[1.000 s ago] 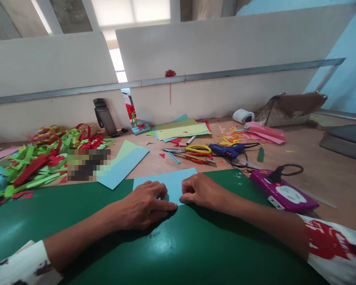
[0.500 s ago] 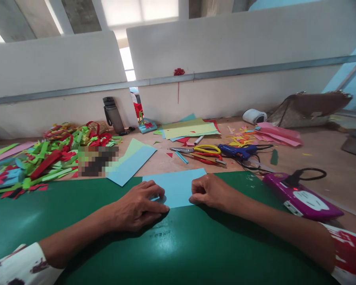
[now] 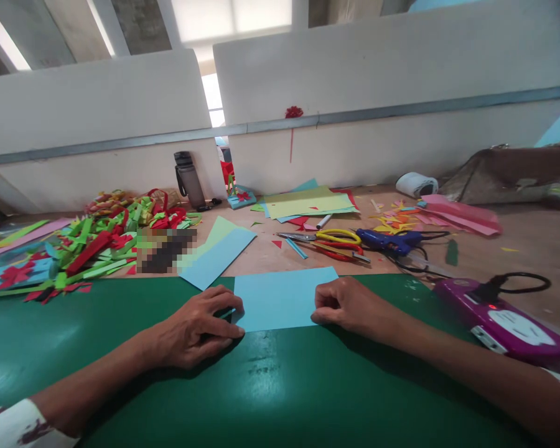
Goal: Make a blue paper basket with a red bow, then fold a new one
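Observation:
A light-blue sheet of paper [image 3: 280, 298] lies flat on a green cutting mat [image 3: 242, 398] in front of me. My right hand [image 3: 338, 303] pinches the sheet at its right edge, fingers curled together. At the left edge rests my left hand [image 3: 208, 326], its thumb and forefinger apart, the tips touching the sheet's lower left corner. Just beyond lie another blue sheet [image 3: 224, 252] and a light-green sheet [image 3: 221, 229] partly under it. Yellow-handled scissors [image 3: 338, 236] lie behind my right hand, beside a blue glue gun [image 3: 387, 241].
A heap of green and red paper pieces [image 3: 107, 239] spreads at the left, near a grey bottle [image 3: 190, 180]. A purple power strip [image 3: 504, 317] with a plugged-in cord sits by my right forearm. Yellow-green sheets [image 3: 308, 204] and a handbag [image 3: 504, 177] lie farther back.
My left hand has slid left from the lower middle of the sheet to its left corner, uncovering more of it. The right hand stays at the right edge. The view has shifted slightly left.

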`<state>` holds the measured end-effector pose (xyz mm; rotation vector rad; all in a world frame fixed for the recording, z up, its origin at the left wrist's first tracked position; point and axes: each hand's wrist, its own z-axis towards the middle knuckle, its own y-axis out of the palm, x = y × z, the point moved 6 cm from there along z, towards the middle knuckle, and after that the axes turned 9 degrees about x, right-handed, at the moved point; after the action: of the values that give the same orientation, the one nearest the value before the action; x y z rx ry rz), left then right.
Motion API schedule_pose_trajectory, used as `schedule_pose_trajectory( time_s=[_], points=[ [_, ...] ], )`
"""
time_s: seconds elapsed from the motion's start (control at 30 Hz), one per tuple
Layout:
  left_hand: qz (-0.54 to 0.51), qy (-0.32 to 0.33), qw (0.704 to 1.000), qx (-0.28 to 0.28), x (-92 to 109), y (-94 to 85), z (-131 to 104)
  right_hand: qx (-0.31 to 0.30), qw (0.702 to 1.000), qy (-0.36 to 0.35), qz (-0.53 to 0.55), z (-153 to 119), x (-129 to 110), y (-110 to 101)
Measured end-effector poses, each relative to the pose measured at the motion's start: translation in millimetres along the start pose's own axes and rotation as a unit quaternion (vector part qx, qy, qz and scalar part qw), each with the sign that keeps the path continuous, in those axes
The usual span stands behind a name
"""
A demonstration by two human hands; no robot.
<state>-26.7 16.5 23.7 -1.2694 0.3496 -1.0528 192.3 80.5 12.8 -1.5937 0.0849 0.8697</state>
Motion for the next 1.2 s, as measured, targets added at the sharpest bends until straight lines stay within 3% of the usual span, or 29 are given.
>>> schedule_pose_trajectory(
  time_s=[0.37, 0.53, 0.6, 0.7, 0.77, 0.83, 0.93, 1.03, 1.2],
  points=[
    [0.022, -0.016, 0.999, 0.04, -8.5, -12.9, -28.5, -0.005, 1.0, 0.008, -0.005, -0.9, -0.2, -0.3],
    [0.05, -0.002, 0.989, 0.139, 1.0, -13.8, -5.7, 0.002, 1.0, -0.011, -0.025, -2.4, -1.0, 0.0],
    [0.067, 0.016, 0.992, 0.104, 12.5, 0.1, 16.5, 0.017, 0.997, -0.042, -0.057, -6.0, -4.6, 0.8],
    [0.064, 0.023, 0.997, -0.022, 28.3, 30.7, 46.7, 0.029, 0.979, -0.126, -0.158, -16.4, -14.1, 6.5],
    [0.048, 0.015, 0.995, -0.087, 34.3, 45.9, 56.7, 0.022, 0.955, -0.171, -0.243, -25.2, -17.2, 12.3],
    [0.035, 0.008, 0.993, -0.116, 36.2, 52.8, 58.3, 0.019, 0.933, -0.193, -0.303, -32.6, -16.9, 14.6],
    [0.024, -0.005, 0.993, -0.116, 34.2, 51.2, 52.4, 0.015, 0.921, -0.186, -0.341, -37.7, -14.2, 9.1],
    [0.031, -0.014, 0.994, -0.105, 32.0, 46.4, 48.1, -0.001, 0.927, -0.117, -0.356, -33.7, -8.9, -2.7],
    [0.074, 0.024, 0.996, -0.042, 33.7, 47.5, 54.4, 0.096, 0.943, -0.019, -0.317, -17.5, -3.2, -29.8]
  ],
)
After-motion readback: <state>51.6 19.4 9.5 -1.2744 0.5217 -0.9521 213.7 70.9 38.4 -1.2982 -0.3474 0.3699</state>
